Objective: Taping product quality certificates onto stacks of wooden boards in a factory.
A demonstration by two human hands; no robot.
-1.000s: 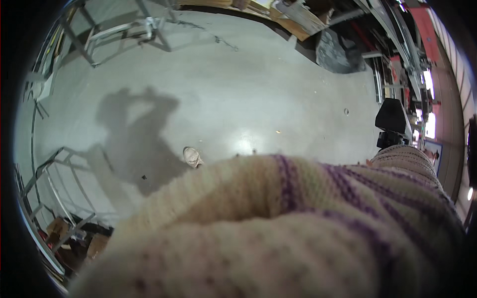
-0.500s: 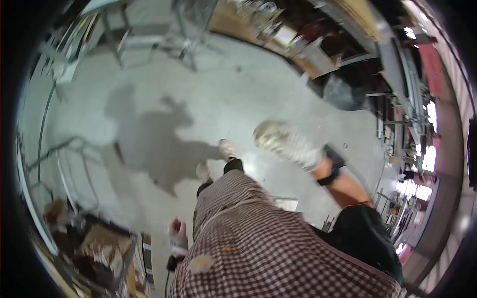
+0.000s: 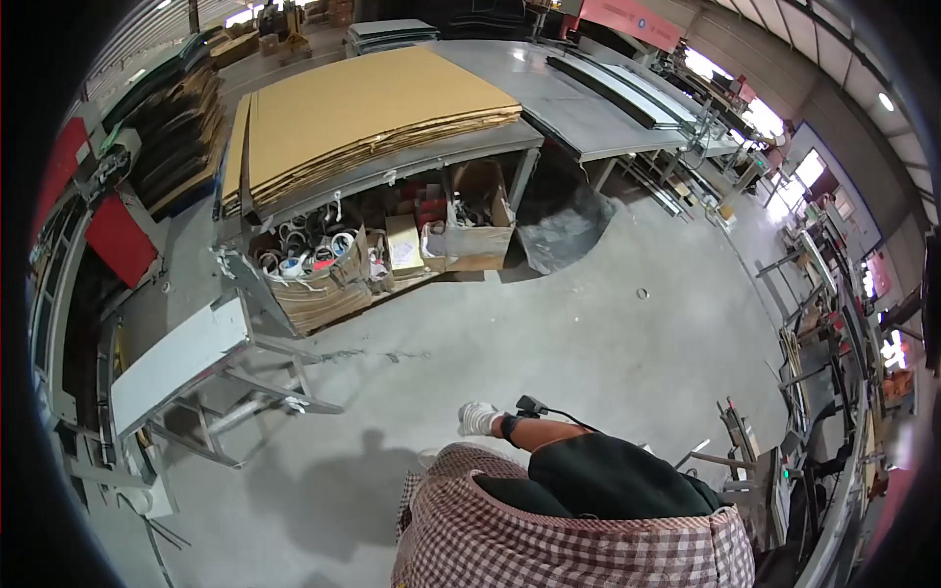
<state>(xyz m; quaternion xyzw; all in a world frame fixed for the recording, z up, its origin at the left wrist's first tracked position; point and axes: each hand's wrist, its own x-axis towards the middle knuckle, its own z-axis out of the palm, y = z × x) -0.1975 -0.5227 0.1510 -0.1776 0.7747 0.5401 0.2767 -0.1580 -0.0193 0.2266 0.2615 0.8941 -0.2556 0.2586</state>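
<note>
My right hand point(image 3: 478, 418) wears a pale striped glove and hangs over the grey floor in front of my body. Its fingers are foreshortened, so I cannot make out whether they are closed or hold anything. A black strap point(image 3: 509, 429) circles that wrist, with a small black device point(image 3: 532, 405) and a cable beside it. My dark green sleeve point(image 3: 627, 478) covers the upper arm. Below it spreads my brown-and-white checked apron point(image 3: 578, 549). No part of my left hand shows.
Ahead stands a metal table with stacked cardboard sheets point(image 3: 382, 108); below are a box of tape rolls point(image 3: 314, 284) and clear plastic sheeting point(image 3: 569, 230). A white-topped stand point(image 3: 181, 363) is at left. Racks with long bars point(image 3: 814, 363) line the right.
My view has lifted from the floor and my feet to the tables ahead. My left hand has gone out of view. My right hand appears lower and smaller.
</note>
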